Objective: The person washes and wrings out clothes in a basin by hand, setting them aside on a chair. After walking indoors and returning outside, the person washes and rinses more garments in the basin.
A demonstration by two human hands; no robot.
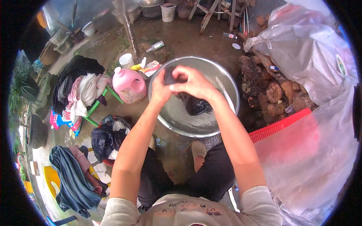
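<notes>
A round metal basin [175, 128] of water stands on the wet ground before me. Over its upper left part, my left hand [162, 88] and my right hand [192, 83] are close together, with dark wet cloth [169, 75] gripped between them. More dark cloth [198, 106] lies in the water below my right hand. A white strip, its kind unclear, rests inside the basin's right side, partly behind my right forearm. Left of the basin stands a pink plastic detergent jug [129, 86] with a white cap.
Clothes [84, 87] lie heaped on a green-framed stool at left. A bucket of dark clothes [109, 138] and jeans [75, 180] over a yellow chair are nearer. Cut logs [274, 93], a red plastic crate [280, 125] and plastic sheeting [305, 48] line the right. A glass bottle [155, 46] lies beyond.
</notes>
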